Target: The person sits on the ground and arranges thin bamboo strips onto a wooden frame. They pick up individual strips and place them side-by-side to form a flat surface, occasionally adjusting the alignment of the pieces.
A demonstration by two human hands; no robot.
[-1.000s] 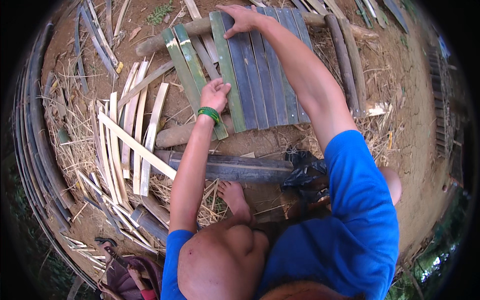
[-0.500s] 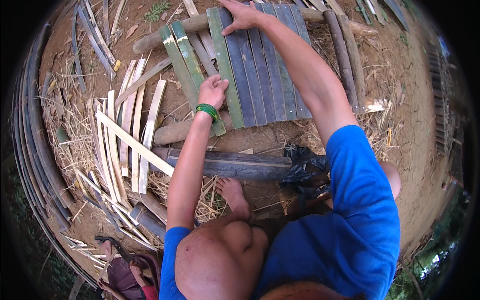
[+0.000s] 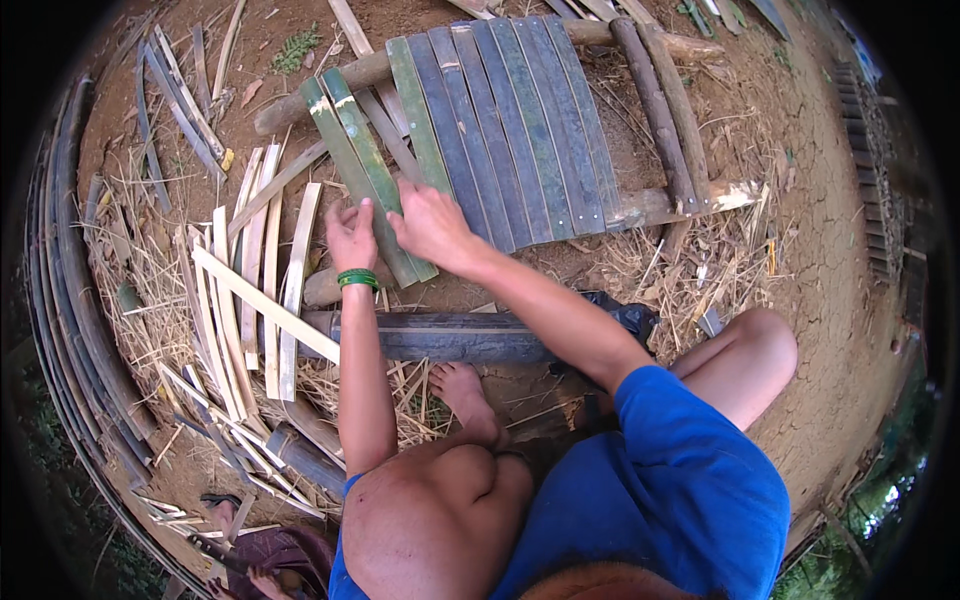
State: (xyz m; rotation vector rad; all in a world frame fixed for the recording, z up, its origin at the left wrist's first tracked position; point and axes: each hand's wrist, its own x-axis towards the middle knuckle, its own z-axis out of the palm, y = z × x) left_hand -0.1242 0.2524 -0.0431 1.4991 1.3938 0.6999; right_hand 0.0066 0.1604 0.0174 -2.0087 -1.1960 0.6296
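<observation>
A pair of green bamboo slats (image 3: 357, 165) with pale chipped patches near their far ends lies slantwise across two log rails. My left hand (image 3: 352, 238) is at the left edge of this pair, thumb raised and apart from the fingers. At their right edge my right hand (image 3: 436, 225) has its fingers bent around the slat's side; its fingertips are partly hidden. Just right of them, several slats form a row, a green slat (image 3: 416, 115) first, then dark bamboo slats (image 3: 500, 130) with small nail heads at the near ends. The far log rail (image 3: 330, 88) runs beneath.
Pale split strips (image 3: 268, 325) lie in a heap at the left. A dark bamboo pole (image 3: 430, 338) crosses in front of my foot, with a black plastic bag (image 3: 630, 318) at its right end. Another person (image 3: 280, 560) sits lower left. Two short logs (image 3: 655, 110) lie right of the row.
My right hand has come from the row's far end down to the loose green slats. My left hand has shifted left and nearer. The green pair now sits slightly further left.
</observation>
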